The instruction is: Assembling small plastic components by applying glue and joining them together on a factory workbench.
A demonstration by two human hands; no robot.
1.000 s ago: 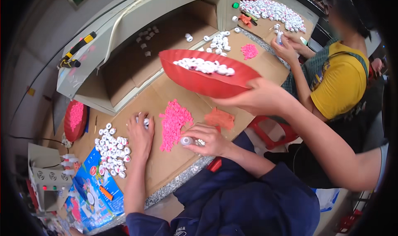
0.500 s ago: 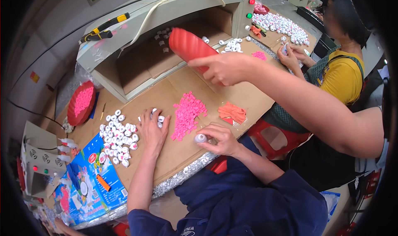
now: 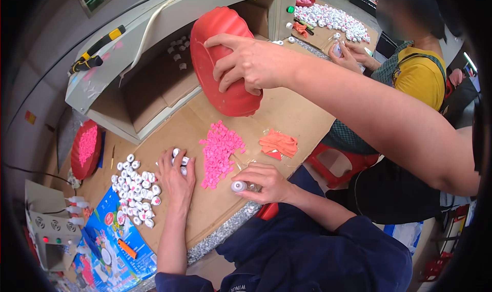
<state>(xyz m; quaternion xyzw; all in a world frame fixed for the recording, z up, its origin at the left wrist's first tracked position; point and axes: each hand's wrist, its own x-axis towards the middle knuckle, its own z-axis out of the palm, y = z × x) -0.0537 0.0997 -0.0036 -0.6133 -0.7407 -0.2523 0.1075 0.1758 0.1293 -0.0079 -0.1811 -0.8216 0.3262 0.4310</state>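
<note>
My left hand (image 3: 177, 182) rests on the cardboard-covered bench, its fingers curled around a few small white round pieces (image 3: 184, 162) that show between thumb and forefinger. A heap of similar white pieces with pink marks (image 3: 136, 192) lies to its left. Closed around a small clear bottle with a white top (image 3: 239, 186), my right hand (image 3: 269, 182) stays near the bench's front edge. Between my hands and slightly beyond them spreads a pile of small flat pink pieces (image 3: 220, 153). Another person's hand (image 3: 246, 64) grips a red scalloped bowl (image 3: 233, 99), tipped on its side above the bench.
A grey box-shaped machine (image 3: 87, 94) with an open front stands behind, yellow-black pliers (image 3: 97, 48) on top. Left are a red bowl of pink pieces (image 3: 84, 148) and an orange cutter (image 3: 127, 248). Orange cloth (image 3: 278, 143) lies right. A yellow-sleeved person (image 3: 417, 79) works beyond.
The other person's hand has turned the red bowl so its underside faces me more. My hands keep their places by the pieces and bottle. The whole view has shifted slightly.
</note>
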